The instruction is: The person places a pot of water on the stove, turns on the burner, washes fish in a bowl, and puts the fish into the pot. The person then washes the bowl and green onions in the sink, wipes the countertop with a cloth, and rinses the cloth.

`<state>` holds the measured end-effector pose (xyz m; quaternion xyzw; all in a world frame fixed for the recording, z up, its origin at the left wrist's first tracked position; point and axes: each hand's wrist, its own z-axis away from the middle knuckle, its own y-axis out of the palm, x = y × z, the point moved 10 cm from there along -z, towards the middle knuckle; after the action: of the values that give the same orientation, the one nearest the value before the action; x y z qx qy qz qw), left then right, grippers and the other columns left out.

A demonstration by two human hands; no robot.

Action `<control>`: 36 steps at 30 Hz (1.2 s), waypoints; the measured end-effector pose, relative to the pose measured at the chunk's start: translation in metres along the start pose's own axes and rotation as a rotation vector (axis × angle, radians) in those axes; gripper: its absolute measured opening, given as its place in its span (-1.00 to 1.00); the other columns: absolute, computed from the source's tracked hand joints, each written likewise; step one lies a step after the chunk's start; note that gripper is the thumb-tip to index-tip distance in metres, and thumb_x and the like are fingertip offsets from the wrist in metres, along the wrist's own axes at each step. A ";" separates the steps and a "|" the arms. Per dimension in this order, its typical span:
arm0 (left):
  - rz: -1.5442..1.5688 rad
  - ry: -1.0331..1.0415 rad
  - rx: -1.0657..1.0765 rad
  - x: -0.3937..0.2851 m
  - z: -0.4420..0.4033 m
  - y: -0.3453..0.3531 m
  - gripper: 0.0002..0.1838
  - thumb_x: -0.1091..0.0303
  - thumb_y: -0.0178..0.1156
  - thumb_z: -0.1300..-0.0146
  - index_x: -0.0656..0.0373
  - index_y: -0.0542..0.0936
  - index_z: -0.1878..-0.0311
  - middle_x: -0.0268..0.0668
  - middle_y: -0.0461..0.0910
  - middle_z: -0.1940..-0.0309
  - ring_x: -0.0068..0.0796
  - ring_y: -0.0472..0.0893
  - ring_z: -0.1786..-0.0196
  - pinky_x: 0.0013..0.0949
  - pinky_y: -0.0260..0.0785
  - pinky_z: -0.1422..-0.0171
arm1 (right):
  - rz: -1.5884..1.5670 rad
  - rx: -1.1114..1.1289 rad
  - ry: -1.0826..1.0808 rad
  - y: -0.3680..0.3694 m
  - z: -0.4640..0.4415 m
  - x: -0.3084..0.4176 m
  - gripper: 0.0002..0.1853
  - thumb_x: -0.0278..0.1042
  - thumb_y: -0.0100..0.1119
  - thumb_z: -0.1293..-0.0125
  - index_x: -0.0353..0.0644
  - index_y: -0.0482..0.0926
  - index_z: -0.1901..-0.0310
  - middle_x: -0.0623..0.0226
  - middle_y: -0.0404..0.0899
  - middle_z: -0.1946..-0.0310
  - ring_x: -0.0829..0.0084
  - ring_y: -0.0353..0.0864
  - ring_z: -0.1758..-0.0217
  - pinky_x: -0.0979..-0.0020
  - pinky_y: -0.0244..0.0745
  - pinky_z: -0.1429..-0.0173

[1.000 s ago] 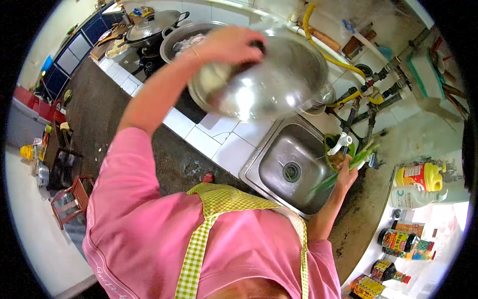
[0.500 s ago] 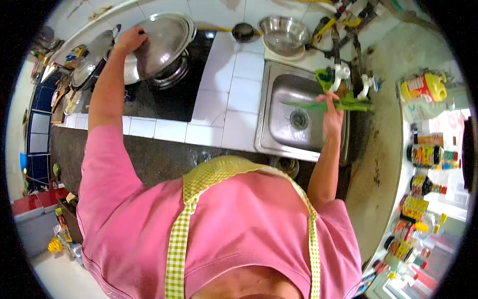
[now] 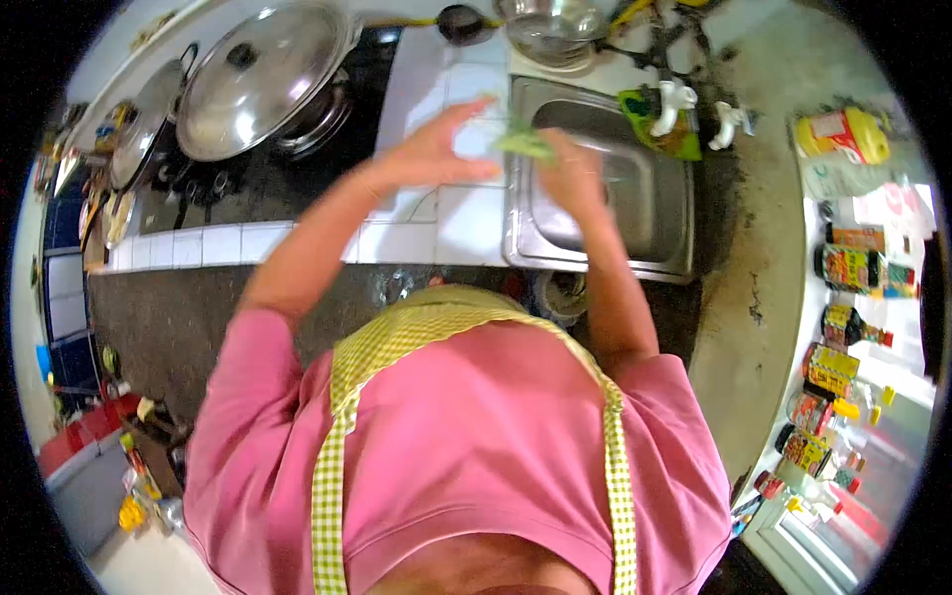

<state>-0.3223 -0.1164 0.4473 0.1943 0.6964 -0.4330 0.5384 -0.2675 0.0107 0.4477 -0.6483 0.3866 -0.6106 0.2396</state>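
Note:
Over the left edge of the sink point(image 3: 523, 238), my right hand point(image 3: 573, 178) is closed around a small bunch of green scallions point(image 3: 524, 144), blurred by motion. Facing it, my left hand point(image 3: 426, 154) hovers above the white tiled counter point(image 3: 397, 243). Its thumb and fingers are spread, with nothing in them and a gap to the scallions. A large shiny metal lid point(image 3: 273, 84) with a black knob lies over the stove point(image 3: 268, 198); what it covers is hidden.
White taps point(image 3: 672, 104) stand behind the sink, with a green basket point(image 3: 684, 144) under them. A metal bowl point(image 3: 555, 30) sits at the back. Another lidded pan point(image 3: 144, 149) stands far left. Sauce bottles point(image 3: 848, 268) line the right side.
My left hand has let go of the lid's knob and moved right towards the sink. The lid sits further left. My right hand has brought the scallions left from beside the taps.

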 end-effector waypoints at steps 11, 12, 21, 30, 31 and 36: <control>1.251 -0.167 -0.538 0.021 -0.052 0.011 -0.57 0.02 -0.12 -0.22 0.02 0.18 0.70 -0.40 0.06 0.83 -0.45 0.18 0.67 -0.18 0.23 0.28 | 0.169 0.057 -0.052 -0.003 0.011 -0.094 -0.78 -0.25 0.07 0.02 -0.15 0.45 0.33 0.07 0.50 0.49 0.04 0.48 0.41 0.12 0.37 0.31; 1.258 -0.194 -0.561 0.021 -0.046 0.011 -0.56 0.03 -0.11 -0.21 0.01 0.15 0.71 -0.43 0.00 0.83 -0.49 0.09 0.70 -0.23 0.19 0.33 | 0.213 0.134 -0.072 0.002 0.017 -0.105 -0.77 -0.26 0.07 0.02 -0.13 0.47 0.30 0.07 0.50 0.49 0.05 0.49 0.40 0.13 0.38 0.31; 0.971 -0.089 -0.742 -0.033 0.081 -0.063 -0.60 0.12 -0.14 -0.24 0.01 0.14 0.69 -0.48 -0.01 0.85 -0.63 -0.03 0.80 -0.50 -0.04 0.62 | 0.611 0.628 -0.095 0.027 0.031 -0.220 -0.76 -0.16 0.02 -0.05 -0.03 0.55 0.27 0.21 0.51 0.25 0.26 0.51 0.21 0.24 0.37 0.17; -0.143 -0.837 -0.839 -0.025 0.194 0.006 -0.70 0.15 0.06 -0.10 0.22 0.48 0.51 -0.46 0.33 0.74 -0.54 0.30 0.69 -0.36 0.19 0.57 | -0.581 0.850 -0.124 0.012 -0.065 -0.149 -0.75 -0.17 0.00 -0.10 -0.16 0.51 0.31 0.27 0.48 0.48 0.34 0.51 0.40 0.41 0.40 0.19; -0.171 -0.866 -0.801 -0.014 0.198 0.020 -0.69 0.13 0.08 -0.07 0.24 0.49 0.48 -0.38 0.41 0.67 -0.45 0.38 0.61 -0.32 0.23 0.50 | -0.634 0.914 0.165 0.039 -0.061 -0.184 -0.71 -0.16 0.04 -0.08 -0.15 0.48 0.22 0.25 0.52 0.34 0.28 0.52 0.29 0.35 0.39 0.09; -0.361 -1.158 -0.660 0.042 0.237 0.105 -0.56 0.00 0.07 0.02 0.25 0.52 0.33 -0.02 0.52 0.42 -0.11 0.53 0.30 -0.17 0.34 0.21 | 0.135 0.530 -0.309 0.002 -0.070 -0.205 -0.70 -0.25 0.05 -0.04 -0.23 0.49 0.21 0.11 0.53 0.28 0.21 0.52 0.20 0.33 0.36 0.08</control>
<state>-0.1213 -0.2594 0.3570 -0.3611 0.4136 -0.3154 0.7740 -0.3272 0.1834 0.3320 -0.6214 0.2150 -0.5669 0.4962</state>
